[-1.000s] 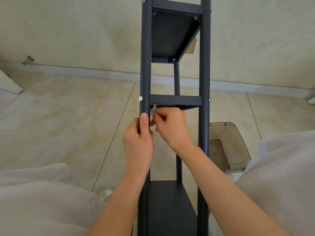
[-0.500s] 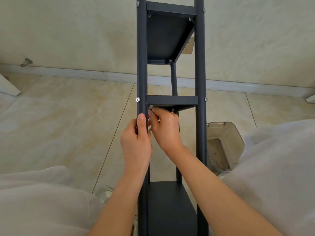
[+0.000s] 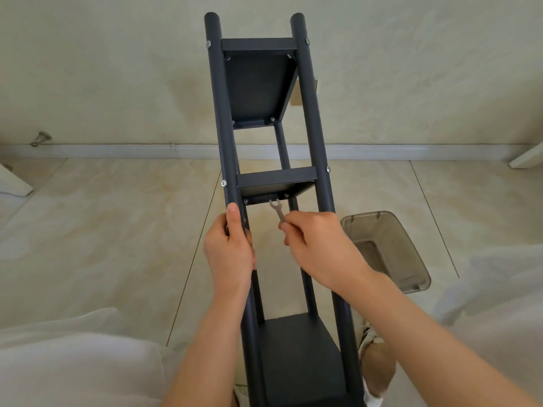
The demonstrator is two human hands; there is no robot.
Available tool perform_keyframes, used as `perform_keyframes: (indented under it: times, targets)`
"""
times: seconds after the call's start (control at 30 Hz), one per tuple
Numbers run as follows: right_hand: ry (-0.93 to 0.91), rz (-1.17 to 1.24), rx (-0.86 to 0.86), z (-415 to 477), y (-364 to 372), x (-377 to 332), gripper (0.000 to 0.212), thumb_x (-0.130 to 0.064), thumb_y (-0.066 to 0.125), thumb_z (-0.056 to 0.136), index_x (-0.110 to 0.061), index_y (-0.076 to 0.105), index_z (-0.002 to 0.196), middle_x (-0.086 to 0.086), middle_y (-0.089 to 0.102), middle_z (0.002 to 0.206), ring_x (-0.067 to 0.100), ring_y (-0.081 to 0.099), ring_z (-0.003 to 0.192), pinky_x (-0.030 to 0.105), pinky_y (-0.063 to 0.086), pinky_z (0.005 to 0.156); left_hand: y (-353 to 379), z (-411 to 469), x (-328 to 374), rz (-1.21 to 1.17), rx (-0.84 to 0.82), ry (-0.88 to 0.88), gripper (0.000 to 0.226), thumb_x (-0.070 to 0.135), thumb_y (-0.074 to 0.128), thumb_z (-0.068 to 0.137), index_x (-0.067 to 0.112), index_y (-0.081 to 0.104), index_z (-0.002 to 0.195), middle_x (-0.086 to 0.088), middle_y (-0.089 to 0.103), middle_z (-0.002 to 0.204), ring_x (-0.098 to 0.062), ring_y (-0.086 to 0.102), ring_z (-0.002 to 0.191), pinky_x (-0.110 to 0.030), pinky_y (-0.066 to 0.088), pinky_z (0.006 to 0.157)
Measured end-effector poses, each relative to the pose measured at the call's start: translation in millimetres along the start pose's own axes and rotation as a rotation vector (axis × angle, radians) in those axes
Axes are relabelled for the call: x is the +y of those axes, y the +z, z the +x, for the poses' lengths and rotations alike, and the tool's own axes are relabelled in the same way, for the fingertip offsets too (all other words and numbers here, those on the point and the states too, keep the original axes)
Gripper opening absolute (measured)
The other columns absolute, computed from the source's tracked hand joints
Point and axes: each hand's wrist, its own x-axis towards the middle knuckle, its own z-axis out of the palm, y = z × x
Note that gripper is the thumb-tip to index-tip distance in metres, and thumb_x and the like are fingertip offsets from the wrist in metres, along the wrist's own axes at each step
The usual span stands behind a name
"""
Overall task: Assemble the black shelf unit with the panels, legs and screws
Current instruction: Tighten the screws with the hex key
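Pale floor tiles (image 3: 102, 230) lie under the tilted shelf (image 3: 258, 89); your left hand (image 3: 229, 254) wraps its leg (image 3: 223, 113), your right hand's (image 3: 320, 245) fingers (image 3: 293, 227) pinch the wrench (image 3: 277, 211) below the middle panel (image 3: 276, 180), likely mid-tightening, so seat it on a screw (image 3: 286, 195) there.

The fingers of the right hand (image 3: 317, 248) sit in the open bay between the front legs, pinching a wrench (image 3: 278, 211). Just above the fingertips the middle panel (image 3: 276, 178) closes the way up, and behind them stands a rear leg (image 3: 282, 148). The left front leg (image 3: 223, 113), gripped by the left hand (image 3: 229, 254), bars the left side. The right front leg (image 3: 312, 113) bars the right. Beyond that leg a clear bin (image 3: 388, 248) occupies the floor. Left of the left fingers lies open tile floor (image 3: 117, 230).
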Motion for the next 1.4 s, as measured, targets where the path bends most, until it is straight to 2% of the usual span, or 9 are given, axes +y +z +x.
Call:
perform_keyframes:
  times: [0.27,0.37,0.47,0.57,0.7,0.87,1.07,1.23,1.4]
  targets:
    - [0.219,0.254,0.199,6.1,-69.8,24.1,0.023,-0.013,0.055,0.097,-0.005,0.071,0.082,0.000,0.068,0.067,0.011,0.062,0.060,0.018,0.050,0.063,9.4,-4.7,13.5,-0.026,0.086,0.103,0.047,0.047,0.038,0.103,0.013,0.048,0.071,-0.015,0.047,0.057,-0.026,0.044,0.043,-0.034,0.040,0.041]
    - [0.378,0.354,0.313,5.8,-68.7,55.9,0.022,-0.011,0.053,0.096,-0.010,0.071,0.083,0.002,0.068,0.067,0.010,0.060,0.057,0.021,0.052,0.059,10.2,-4.3,13.8,-0.015,0.118,0.148,0.049,0.060,0.039,0.096,0.020,0.048,0.070,-0.019,0.053,0.062,-0.038,0.048,0.051,-0.045,0.044,0.048]
    - [0.625,0.424,0.391,0.5,-49.8,97.1,0.024,-0.012,0.051,0.098,-0.009,0.067,0.081,0.004,0.065,0.067,0.012,0.057,0.056,0.021,0.049,0.053,10.4,-5.4,12.7,-0.015,0.117,0.164,0.049,0.064,0.038,0.093,0.022,0.049,0.072,-0.014,0.054,0.063,-0.038,0.050,0.051,-0.046,0.045,0.048]
    - [0.940,0.365,0.232,-28.9,-10.0,159.3,0.031,-0.018,0.048,0.102,-0.008,0.060,0.075,0.009,0.053,0.063,0.018,0.046,0.055,0.027,0.038,0.053,10.6,-7.4,11.9,-0.013,0.115,0.164,0.046,0.057,0.039,0.098,0.019,0.051,0.074,-0.010,0.052,0.061,-0.033,0.050,0.049,-0.046,0.045,0.048]
    - [1.224,0.043,-0.061,-78.8,29.9,213.7,0.021,-0.020,0.046,0.103,-0.005,0.050,0.089,0.009,0.050,0.074,0.027,0.056,0.087,0.025,0.032,0.057,10.1,-12.0,12.7,0.004,0.119,0.158,0.042,0.047,0.040,0.102,0.017,0.050,0.075,-0.013,0.049,0.058,-0.037,0.047,0.048,-0.046,0.044,0.045]
    - [1.159,-0.156,-0.202,-76.0,42.9,229.3,0.020,-0.012,0.047,0.100,0.000,0.053,0.085,0.007,0.049,0.070,0.027,0.054,0.076,0.028,0.035,0.055,7.4,-15.6,11.0,0.017,0.124,0.156,0.044,0.049,0.040,0.101,0.015,0.051,0.076,-0.019,0.050,0.059,-0.040,0.048,0.048,-0.047,0.043,0.043]
    - [1.143,-0.060,-0.146,-68.1,52.9,247.8,0.030,-0.018,0.051,0.097,0.004,0.069,0.087,0.016,0.070,0.080,0.030,0.068,0.075,0.034,0.052,0.066,3.6,-15.2,7.8,-0.009,0.122,0.127,0.042,0.046,0.040,0.102,0.014,0.052,0.077,-0.014,0.049,0.058,-0.029,0.046,0.044,-0.037,0.040,0.042]
    - [0.942,0.078,0.132,-56.1,51.1,200.1,0.040,-0.025,0.040,0.103,-0.001,0.063,0.081,0.015,0.060,0.072,0.029,0.056,0.067,0.042,0.049,0.067,1.8,-16.3,11.6,-0.023,0.104,0.128,0.052,0.066,0.036,0.088,0.018,0.053,0.076,-0.015,0.050,0.058,-0.029,0.046,0.045,-0.039,0.041,0.044]
    - [0.679,0.463,0.393,7.8,10.9,101.7,0.029,-0.031,0.036,0.105,-0.021,0.063,0.111,-0.003,0.063,0.092,0.011,0.059,0.085,0.025,0.048,0.077,0.0,-15.0,8.1,-0.029,0.098,0.133,0.055,0.068,0.037,0.087,0.016,0.052,0.074,-0.014,0.049,0.057,-0.028,0.046,0.047,-0.038,0.041,0.047]
